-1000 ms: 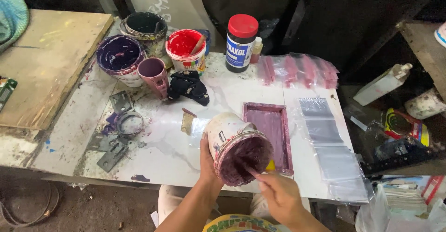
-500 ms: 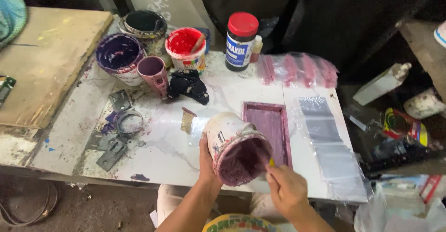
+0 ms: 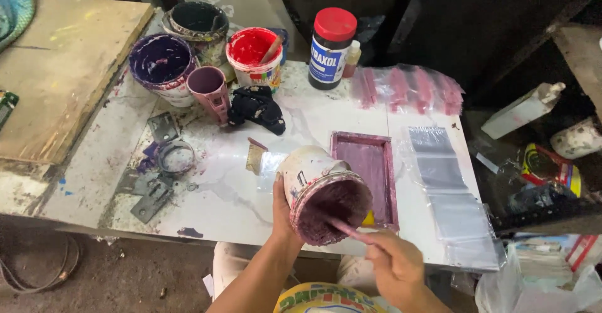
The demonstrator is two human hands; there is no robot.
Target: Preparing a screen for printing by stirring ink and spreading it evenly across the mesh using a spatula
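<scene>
Paint-smeared white tub of purple paint (image 3: pixel 320 191), tilted mouth-down toward the viewer, held above the white marble tabletop (image 3: pixel 213 181). Left hand (image 3: pixel 280 208) wrapped around its side. Right hand (image 3: pixel 392 264) closed on a thin purple-stained stick (image 3: pixel 348 230) dipped inside. Just beyond, a rectangular purple-stained frame (image 3: pixel 370 169).

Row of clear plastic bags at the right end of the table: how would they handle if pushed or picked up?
The clear plastic bags look thin and lie flat, so probably floppy and very light. Their glossy film on the smooth white table suggests they would slide as a bunch. The end ones overhang the table edge, so a push might tip them off.
</scene>
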